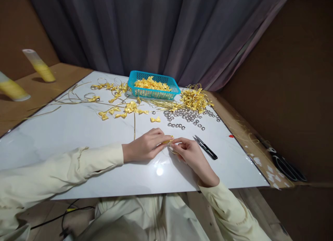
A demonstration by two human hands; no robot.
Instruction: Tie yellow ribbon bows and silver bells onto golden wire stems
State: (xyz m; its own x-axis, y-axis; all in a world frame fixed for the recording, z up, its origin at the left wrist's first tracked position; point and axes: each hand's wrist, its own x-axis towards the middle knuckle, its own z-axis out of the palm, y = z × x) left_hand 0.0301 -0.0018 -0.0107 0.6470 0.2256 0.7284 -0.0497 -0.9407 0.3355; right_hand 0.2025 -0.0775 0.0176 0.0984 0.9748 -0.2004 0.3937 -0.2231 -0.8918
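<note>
My left hand (148, 144) pinches a small yellow ribbon bow (168, 141) above the white board, its fingers mostly covering the bow. Close against it, my right hand (191, 155) has thumb and forefinger together on a thin gold cord (173, 150) that curves from the bow. Whether the cord is tied there is too small to tell. Just right of my right hand lie black thread snips (206, 149), blades toward the back left. A single loose yellow bow (155, 119) rests beyond my hands, with silver heart-shaped beads (183, 115) scattered to its right.
A blue basket (132, 83) of yellow bows stands at the back. Right of it is a heap of corded bows (196, 99); gold cords (70, 101) spread leftward. Black-handled scissors (283, 166) lie on the right edge, and yellow ribbon rolls (43, 69) stand at the far left.
</note>
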